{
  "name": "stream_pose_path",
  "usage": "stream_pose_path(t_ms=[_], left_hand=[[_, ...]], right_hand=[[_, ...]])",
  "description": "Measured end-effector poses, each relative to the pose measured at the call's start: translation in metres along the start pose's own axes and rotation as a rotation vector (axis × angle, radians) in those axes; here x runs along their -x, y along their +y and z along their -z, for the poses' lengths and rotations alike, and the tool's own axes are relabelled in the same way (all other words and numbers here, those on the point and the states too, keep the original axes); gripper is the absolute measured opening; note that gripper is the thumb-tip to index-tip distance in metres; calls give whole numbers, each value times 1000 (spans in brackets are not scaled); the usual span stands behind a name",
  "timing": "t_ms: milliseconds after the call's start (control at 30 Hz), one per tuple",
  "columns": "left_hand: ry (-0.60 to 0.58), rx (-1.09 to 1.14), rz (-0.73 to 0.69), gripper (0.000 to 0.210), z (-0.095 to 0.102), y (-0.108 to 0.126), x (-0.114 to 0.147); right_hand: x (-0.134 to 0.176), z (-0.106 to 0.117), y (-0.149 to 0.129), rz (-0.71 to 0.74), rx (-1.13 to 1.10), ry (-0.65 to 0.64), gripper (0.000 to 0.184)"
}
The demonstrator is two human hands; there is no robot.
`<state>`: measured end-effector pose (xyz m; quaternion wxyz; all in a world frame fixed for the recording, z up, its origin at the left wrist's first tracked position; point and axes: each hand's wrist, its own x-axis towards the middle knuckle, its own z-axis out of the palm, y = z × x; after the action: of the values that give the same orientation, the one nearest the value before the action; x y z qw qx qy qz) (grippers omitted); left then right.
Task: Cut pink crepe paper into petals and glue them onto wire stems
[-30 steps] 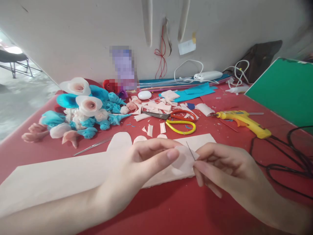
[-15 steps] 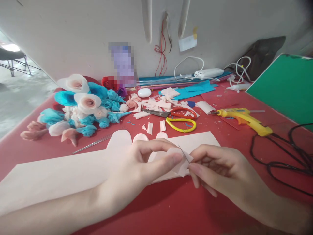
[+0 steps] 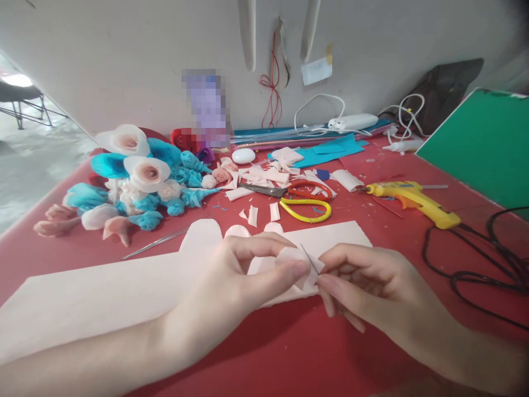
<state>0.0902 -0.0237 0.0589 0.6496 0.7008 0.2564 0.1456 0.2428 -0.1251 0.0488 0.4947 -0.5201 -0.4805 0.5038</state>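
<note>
A small pale pink paper petal point(image 3: 306, 280) is held between my two hands in the middle of the view. My left hand point(image 3: 248, 270) pinches its left side between thumb and fingers. Across the petal lies a thin dark wire point(image 3: 309, 258), slanting down to the right. My right hand point(image 3: 363, 281) pinches the petal's right edge, at the wire's lower end. Beneath both hands a long pale pink paper sheet point(image 3: 103, 286) lies flat on the red table point(image 3: 289, 353). Rounded paper petals point(image 3: 202, 236) rest just beyond my left hand.
Scissors point(image 3: 306, 207) with red and yellow handles lie beyond the hands among paper scraps point(image 3: 268, 176). A yellow glue gun point(image 3: 413, 201) with a black cord point(image 3: 458, 275) is at right. Blue, white and pink paper flowers point(image 3: 136, 176) pile up at left, near thin wires point(image 3: 161, 241).
The petal has tilted slightly within my fingers, and its left part shows a little differently. Both hands keep nearly the same place and hold.
</note>
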Motion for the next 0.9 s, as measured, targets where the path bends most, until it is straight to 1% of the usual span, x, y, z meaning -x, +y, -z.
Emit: stream_pose_path(t_ms=[333,567,733,900], left_hand=[[13,-20,13,21,0,0,2],[15,-45,-5,24,-1,3,-2],[35,-37,-1,22,-1,3,-1],[30,-39,-7,21,0,2,-1]], right_hand=[[0,0,1,-58,-33,-15,13],[-1,-1,1,-29,-18,2,13],[-1,-1,0,-33,-22,6,14],[0,-2,-1,-41,-21,10,14]])
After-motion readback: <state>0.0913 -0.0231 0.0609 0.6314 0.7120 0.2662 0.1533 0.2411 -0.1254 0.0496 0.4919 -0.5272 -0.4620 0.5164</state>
